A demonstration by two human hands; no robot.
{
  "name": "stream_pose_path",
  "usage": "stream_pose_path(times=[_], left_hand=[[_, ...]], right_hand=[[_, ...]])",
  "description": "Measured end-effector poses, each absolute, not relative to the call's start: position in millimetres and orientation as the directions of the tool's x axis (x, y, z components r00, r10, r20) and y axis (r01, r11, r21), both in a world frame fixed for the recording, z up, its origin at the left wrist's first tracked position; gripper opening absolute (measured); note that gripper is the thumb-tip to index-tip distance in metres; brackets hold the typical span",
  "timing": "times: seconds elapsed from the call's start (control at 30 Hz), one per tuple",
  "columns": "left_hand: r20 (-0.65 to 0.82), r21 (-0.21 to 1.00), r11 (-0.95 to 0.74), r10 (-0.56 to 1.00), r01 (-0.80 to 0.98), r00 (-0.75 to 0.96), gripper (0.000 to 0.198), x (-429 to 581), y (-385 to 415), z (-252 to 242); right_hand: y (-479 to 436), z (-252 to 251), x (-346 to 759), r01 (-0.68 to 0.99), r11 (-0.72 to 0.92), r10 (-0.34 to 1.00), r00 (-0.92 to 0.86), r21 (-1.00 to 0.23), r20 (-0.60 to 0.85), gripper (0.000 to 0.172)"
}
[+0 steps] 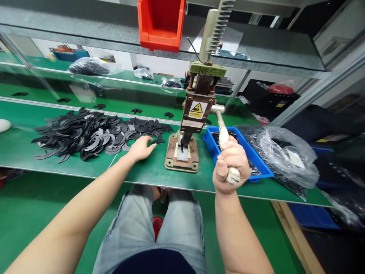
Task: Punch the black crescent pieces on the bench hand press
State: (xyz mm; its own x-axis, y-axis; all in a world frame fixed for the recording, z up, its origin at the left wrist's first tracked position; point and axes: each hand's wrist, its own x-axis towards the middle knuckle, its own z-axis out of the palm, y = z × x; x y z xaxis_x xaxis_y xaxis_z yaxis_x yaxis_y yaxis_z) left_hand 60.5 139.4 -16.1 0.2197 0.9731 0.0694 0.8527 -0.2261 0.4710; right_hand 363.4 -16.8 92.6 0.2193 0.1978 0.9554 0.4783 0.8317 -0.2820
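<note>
My right hand (231,163) is wrapped around the worn, pale-taped lever (222,129) of a hand press (196,110). The press stands on a rusty base plate (170,154). Under its ram, a small black piece (181,146) sits on a light metal fixture (182,155). Left of the press, my left hand (141,148) is low over the bench with thumb and forefinger apart. A curved black plastic piece (158,141) lies at its fingertips; whether they touch it is unclear. Beside that hand spreads a heap of similar curved black pieces (94,133).
Right of the press, a blue tray (261,167) holds small dark parts, beside a clear plastic bag (288,152). An orange bin (162,43) hangs from the grey shelf (85,32) above. Several black pieces lie spaced along the back strip. The green bench's front edge (171,185) is by my knees.
</note>
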Motion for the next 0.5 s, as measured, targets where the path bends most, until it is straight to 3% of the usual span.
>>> stream_pose_path(times=[0.1,0.27,0.37,0.5], left_hand=[[0.102,0.379,-0.314,0.949,0.870,0.298,0.046,74.9,157.8,-6.3],[0.017,0.210,-0.321,0.946,0.924,0.324,0.042,89.6,165.3,-5.4],[-0.024,0.277,-0.290,0.951,0.916,0.308,0.043,90.6,161.1,-8.2],[-0.188,0.436,-0.197,0.934,0.878,0.303,0.054,88.9,160.9,-4.4]], right_hand=[[-16.9,92.3,363.7,0.484,0.825,0.203,0.226,-0.291,0.953,0.023],[-18.1,90.2,366.0,0.484,0.824,0.219,0.206,-0.294,0.954,0.022],[-18.2,89.9,366.0,0.483,0.823,0.223,0.212,-0.300,0.952,0.022],[-17.5,90.6,364.2,0.499,0.816,0.202,0.228,-0.292,0.953,0.023]])
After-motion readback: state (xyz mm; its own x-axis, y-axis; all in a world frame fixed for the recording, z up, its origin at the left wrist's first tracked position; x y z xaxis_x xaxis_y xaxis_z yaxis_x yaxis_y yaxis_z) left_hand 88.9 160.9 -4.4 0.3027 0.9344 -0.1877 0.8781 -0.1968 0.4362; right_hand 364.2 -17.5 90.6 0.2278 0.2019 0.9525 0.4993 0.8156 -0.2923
